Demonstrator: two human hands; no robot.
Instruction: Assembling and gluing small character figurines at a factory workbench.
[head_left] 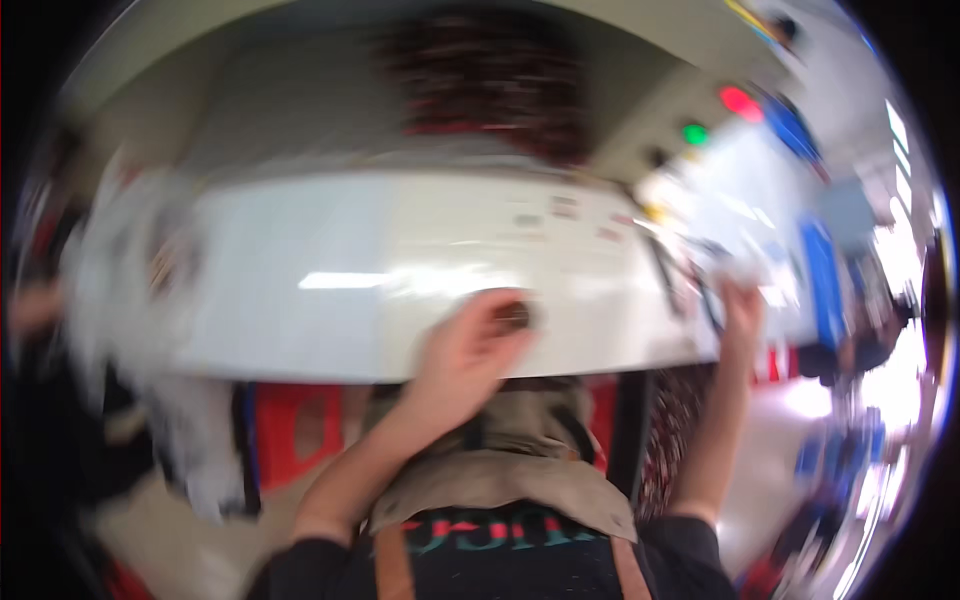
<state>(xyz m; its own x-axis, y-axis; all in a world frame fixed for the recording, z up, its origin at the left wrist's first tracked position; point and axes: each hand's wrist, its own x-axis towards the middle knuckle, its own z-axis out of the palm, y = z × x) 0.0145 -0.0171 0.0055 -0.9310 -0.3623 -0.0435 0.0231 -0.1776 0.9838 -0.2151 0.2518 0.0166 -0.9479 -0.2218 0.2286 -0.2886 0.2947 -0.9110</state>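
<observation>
My left hand [465, 350] is closed over the near edge of the white tabletop [290, 230]. Between its fingers is a small dark roundish piece [514, 316], too blurred to name. My right arm reaches out to the right, and my right hand [741, 302] is beside a whitish, see-through heap [745, 262], perhaps plastic. Motion smears the fingers of that hand, so its grip does not show. Near it, some dark thin tools or cords [665, 275] lie at the table's right side.
A pile of dark reddish pieces [490, 80] lies beyond the table in a grey recess. Clear plastic bags [130, 270] hang at the left, near another person's arm [38, 305]. Red crates [300, 425] stand below. Red [740, 103] and green [695, 133] lights glow at upper right.
</observation>
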